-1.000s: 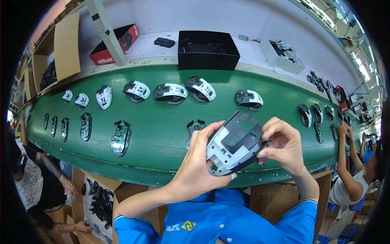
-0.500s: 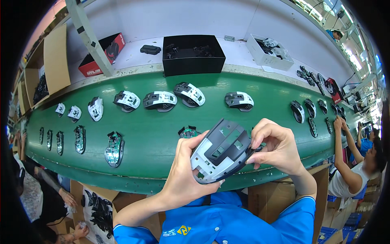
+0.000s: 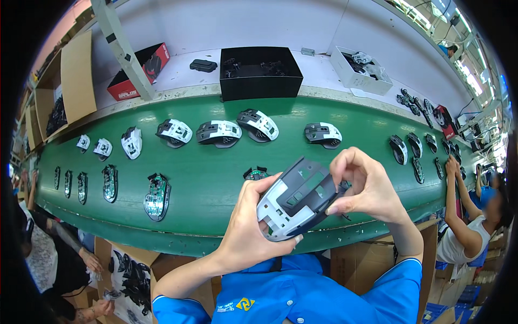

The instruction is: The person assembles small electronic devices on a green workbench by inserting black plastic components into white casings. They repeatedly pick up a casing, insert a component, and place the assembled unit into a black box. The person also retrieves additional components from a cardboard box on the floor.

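Observation:
My left hand [image 3: 245,227] grips a grey-and-white computer mouse shell [image 3: 294,198] by its left side, tilted above the near edge of the green belt. Openings show in its top. At the shell's right edge is my right hand [image 3: 369,186], its fingers bent and the thumb against the dark side. A small dark bit shows between these fingers, too hidden to name. Partly behind the shell, a green circuit board [image 3: 256,173] lies on the belt. Left of it rests a larger mouse circuit board [image 3: 157,197].
On the green belt [image 3: 205,178] stand several mouse shells [image 3: 218,133] in a far row, with several boards nearer. A black box [image 3: 261,86] sits on the ledge beyond, a white box [image 3: 361,73] to its right. Co-workers sit at both sides, one person's arm [image 3: 452,189] reaching in at right.
My right index finger and thumb have spread a little wider at the shell's edge. The shell stays in my left hand, nearly unmoved. The whole view has shifted slightly.

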Tool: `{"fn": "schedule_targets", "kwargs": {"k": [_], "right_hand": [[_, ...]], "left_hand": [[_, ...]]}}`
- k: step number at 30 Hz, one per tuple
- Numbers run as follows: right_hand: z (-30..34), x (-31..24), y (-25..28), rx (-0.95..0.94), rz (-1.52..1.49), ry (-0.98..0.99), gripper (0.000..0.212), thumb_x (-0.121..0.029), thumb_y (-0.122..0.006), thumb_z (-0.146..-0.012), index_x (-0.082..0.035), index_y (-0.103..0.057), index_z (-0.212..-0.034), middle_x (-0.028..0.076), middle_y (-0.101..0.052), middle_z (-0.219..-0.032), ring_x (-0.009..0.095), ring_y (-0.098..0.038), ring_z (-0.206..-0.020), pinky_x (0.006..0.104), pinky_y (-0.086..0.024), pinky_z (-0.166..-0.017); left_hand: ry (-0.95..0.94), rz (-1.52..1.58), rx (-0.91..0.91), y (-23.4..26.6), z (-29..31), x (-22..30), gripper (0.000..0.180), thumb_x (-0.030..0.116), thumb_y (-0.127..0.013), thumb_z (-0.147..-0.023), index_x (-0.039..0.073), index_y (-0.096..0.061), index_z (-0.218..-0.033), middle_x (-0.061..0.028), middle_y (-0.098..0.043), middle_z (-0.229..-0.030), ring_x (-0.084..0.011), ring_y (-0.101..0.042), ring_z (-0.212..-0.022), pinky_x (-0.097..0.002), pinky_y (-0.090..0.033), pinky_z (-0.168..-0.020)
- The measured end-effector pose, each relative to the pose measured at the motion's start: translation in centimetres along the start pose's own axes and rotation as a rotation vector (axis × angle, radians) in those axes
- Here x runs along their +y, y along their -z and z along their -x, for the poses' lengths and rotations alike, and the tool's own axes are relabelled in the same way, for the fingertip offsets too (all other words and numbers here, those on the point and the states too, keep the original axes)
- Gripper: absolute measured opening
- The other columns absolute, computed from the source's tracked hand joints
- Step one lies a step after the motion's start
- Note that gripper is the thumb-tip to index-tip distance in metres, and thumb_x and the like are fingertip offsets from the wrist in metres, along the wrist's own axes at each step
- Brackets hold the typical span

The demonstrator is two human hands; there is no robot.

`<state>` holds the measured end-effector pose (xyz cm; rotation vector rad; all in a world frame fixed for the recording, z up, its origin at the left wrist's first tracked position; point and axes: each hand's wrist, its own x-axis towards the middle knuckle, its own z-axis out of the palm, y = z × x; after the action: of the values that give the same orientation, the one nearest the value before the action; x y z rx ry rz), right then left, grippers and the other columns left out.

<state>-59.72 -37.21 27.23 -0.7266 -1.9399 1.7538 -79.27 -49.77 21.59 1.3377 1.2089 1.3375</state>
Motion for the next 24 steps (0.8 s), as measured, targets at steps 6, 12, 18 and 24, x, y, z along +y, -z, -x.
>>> {"fn": "schedule_targets", "kwargs": {"k": [6, 12, 18, 24], "right_hand": [[-1.7, 0.9, -0.3, -0.279, -0.244, -0.025, 0.094, -0.018, -0.083, -0.058, 0.002, -0.033, -0.135, 0.018, -0.044, -0.133, 0.025, -0.048, -0.119, 0.0378, -0.033, -0.105], [-1.7, 1.8, -0.7, -0.271, -0.349, -0.059, 0.098, -0.022, -0.088, -0.052, 0.003, -0.037, -0.132, 0.018, -0.048, -0.130, 0.024, -0.048, -0.120, 0.0364, -0.035, -0.104], [-1.1, 1.8, -2.1, -0.226, -0.320, -0.070, 0.098, -0.029, -0.088, -0.051, 0.003, -0.040, -0.130, 0.018, -0.049, -0.130, 0.024, -0.049, -0.119, 0.0354, -0.035, -0.104], [-1.7, 3.9, -2.6, -0.188, -0.376, -0.145, 0.097, -0.028, -0.087, -0.053, -0.001, -0.039, -0.133, 0.016, -0.048, -0.131, 0.024, -0.046, -0.122, 0.0356, -0.035, -0.104]], "left_hand": [[0.098, 0.040, -0.124, -0.2, 0.1, 0.9, 0.087, 0.019, -0.081, -0.060, -0.009, -0.032, -0.127, -0.0218, -0.049, -0.115, -0.0288, -0.053, -0.108, -0.0360, -0.043, -0.091], [-0.254, -0.312, 0.005, 1.1, -0.1, 1.7, 0.080, 0.026, -0.085, -0.053, -0.007, -0.052, -0.118, -0.0204, -0.060, -0.101, -0.0294, -0.063, -0.088, -0.0358, -0.052, -0.076], [-0.257, -0.274, 0.009, 1.9, 0.6, 2.3, 0.074, 0.025, -0.084, -0.054, -0.006, -0.056, -0.115, -0.0165, -0.063, -0.092, -0.0261, -0.064, -0.082, -0.0336, -0.052, -0.072], [-0.070, -0.234, -0.082, 2.9, 0.6, 0.9, 0.077, 0.028, -0.083, -0.057, -0.005, -0.052, -0.119, -0.0156, -0.060, -0.093, -0.0258, -0.062, -0.083, -0.0329, -0.050, -0.073]]}}
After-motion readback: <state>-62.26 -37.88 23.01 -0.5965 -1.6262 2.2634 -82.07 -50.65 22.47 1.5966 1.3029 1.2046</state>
